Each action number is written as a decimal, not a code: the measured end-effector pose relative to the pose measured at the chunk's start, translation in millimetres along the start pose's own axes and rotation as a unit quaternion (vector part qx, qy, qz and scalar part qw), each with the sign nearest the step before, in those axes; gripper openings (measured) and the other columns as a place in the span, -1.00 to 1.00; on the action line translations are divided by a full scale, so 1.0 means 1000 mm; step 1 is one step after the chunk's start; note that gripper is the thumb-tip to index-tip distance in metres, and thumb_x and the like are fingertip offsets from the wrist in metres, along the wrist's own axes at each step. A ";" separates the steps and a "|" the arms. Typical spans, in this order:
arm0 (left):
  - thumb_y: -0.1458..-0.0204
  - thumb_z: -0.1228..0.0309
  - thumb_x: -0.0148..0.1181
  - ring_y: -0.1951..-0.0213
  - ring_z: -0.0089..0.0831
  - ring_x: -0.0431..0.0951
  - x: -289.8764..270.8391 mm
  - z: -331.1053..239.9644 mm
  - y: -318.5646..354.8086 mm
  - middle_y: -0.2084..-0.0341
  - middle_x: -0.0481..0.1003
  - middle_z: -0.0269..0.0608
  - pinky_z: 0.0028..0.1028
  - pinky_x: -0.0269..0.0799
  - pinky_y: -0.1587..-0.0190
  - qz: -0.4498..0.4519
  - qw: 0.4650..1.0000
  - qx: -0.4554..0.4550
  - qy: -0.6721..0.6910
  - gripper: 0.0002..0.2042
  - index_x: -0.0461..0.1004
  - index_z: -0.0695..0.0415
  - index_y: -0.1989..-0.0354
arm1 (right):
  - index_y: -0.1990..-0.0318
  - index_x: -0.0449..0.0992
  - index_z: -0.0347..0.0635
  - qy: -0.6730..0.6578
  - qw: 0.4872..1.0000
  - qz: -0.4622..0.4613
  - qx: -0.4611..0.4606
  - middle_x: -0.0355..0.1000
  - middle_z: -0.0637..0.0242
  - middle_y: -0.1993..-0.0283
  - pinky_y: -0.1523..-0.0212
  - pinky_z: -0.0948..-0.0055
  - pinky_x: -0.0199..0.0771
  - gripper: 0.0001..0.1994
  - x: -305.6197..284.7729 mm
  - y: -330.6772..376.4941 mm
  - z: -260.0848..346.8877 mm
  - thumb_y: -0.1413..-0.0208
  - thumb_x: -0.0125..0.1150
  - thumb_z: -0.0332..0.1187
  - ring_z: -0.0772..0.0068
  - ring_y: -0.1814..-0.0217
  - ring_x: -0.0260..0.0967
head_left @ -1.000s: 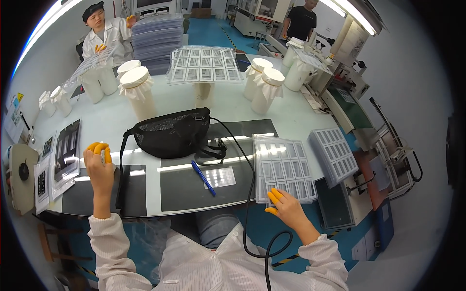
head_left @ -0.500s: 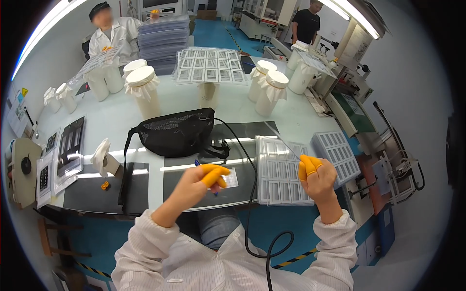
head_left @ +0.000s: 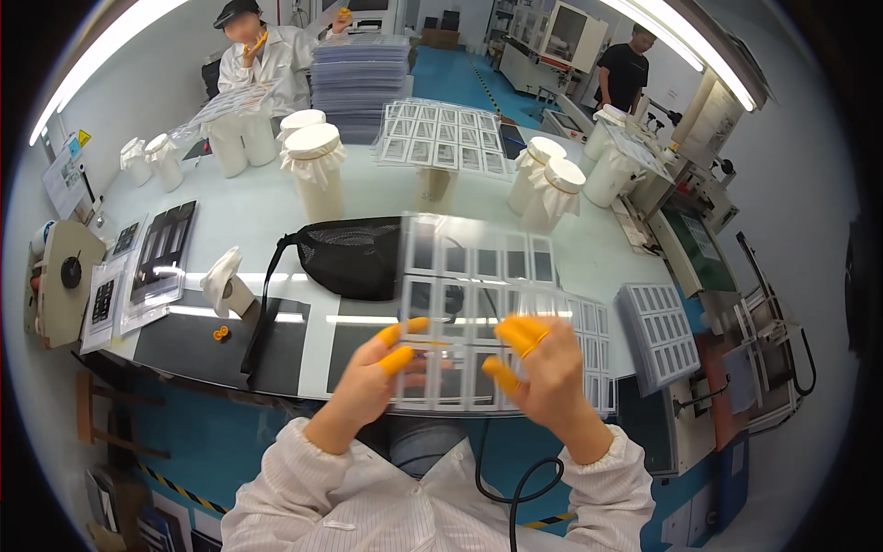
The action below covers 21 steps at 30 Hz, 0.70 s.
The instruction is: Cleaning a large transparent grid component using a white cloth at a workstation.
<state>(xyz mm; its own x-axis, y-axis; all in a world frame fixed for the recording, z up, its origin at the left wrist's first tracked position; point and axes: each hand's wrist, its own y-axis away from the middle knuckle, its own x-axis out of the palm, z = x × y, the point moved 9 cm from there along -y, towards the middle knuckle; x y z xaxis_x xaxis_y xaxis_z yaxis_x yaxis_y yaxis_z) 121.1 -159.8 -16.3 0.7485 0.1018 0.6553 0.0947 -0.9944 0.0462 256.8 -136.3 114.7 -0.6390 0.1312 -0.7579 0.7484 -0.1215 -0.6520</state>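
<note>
The clear compartment tray (head_left: 478,304) is lifted off the surface (head_left: 276,212), tilted toward you; your left hand (head_left: 372,386) and right hand (head_left: 543,368) pinch its near edge, fingers (head_left: 397,359) closed on it, so this looks like inspection; keep it steady above the black mesh bag (head_left: 354,256)

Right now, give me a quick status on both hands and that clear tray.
Left hand and right hand, orange finger cots on, grip the clear plastic compartment tray, raised over the table edge. Black mesh bag behind it, apart. Nothing blocking.
</note>
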 end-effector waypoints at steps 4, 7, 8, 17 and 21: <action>-0.12 0.50 -0.24 0.08 -0.21 0.42 -0.054 -0.024 0.048 0.09 0.32 0.06 -0.25 0.33 0.01 -0.061 0.996 0.064 0.026 -0.67 0.11 0.27 -0.07 | 0.10 0.28 -0.32 0.000 0.974 -0.144 0.173 0.39 0.17 0.30 0.18 0.39 0.32 -0.61 0.001 -0.004 -0.052 0.03 0.15 -0.27 0.24 0.31 0.34; -0.11 0.54 -0.24 0.14 -0.26 0.45 -0.069 -0.032 0.076 0.13 0.35 0.01 -0.31 0.37 0.05 -0.037 0.991 0.114 0.066 -0.68 0.12 0.30 -0.06 | 0.02 0.20 -0.32 -0.350 0.884 -0.119 0.286 0.40 0.21 0.32 0.28 0.53 0.33 -0.63 0.046 -0.011 -0.050 -0.07 0.03 -0.31 0.44 0.38 0.33; -0.11 0.54 -0.24 0.14 -0.26 0.45 -0.076 -0.036 0.083 0.13 0.35 0.01 -0.31 0.37 0.05 -0.046 0.990 0.120 0.064 -0.68 0.12 0.30 -0.06 | 0.03 0.20 -0.33 -0.559 0.757 -0.083 0.327 0.41 0.22 0.35 0.35 0.59 0.33 -0.67 0.073 -0.015 -0.039 -0.13 -0.04 -0.30 0.54 0.44 0.33; 0.15 0.62 0.12 0.30 -0.26 0.32 -0.032 -0.155 0.134 0.33 0.33 -0.11 -0.47 0.22 0.19 -0.343 0.607 0.409 -0.588 -0.74 0.40 0.26 0.21 | 0.05 0.17 -0.33 -0.602 0.730 0.069 0.317 0.40 0.23 0.44 0.51 0.69 0.29 -0.77 0.138 -0.035 0.048 -0.18 -0.25 -0.45 0.66 0.62 0.23; 0.23 0.58 0.20 0.23 -0.20 0.28 0.015 -0.165 0.108 0.33 0.34 -0.10 -0.37 0.23 0.19 -0.283 0.530 0.450 -0.661 -0.73 0.45 0.27 0.26 | 0.03 0.18 -0.35 -0.604 0.726 0.130 0.303 0.40 0.25 0.46 0.53 0.69 0.30 -0.76 0.149 -0.027 0.071 -0.18 -0.24 -0.46 0.66 0.62 0.26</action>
<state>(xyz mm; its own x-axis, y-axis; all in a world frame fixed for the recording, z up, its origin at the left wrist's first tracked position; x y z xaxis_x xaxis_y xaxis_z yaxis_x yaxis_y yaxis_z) 34.0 -270.1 123.0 0.1827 0.8983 -0.3996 0.3784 -0.4394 -0.8147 128.9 -183.2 18.0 -0.4546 -0.8868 -0.0833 0.8894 -0.4469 -0.0961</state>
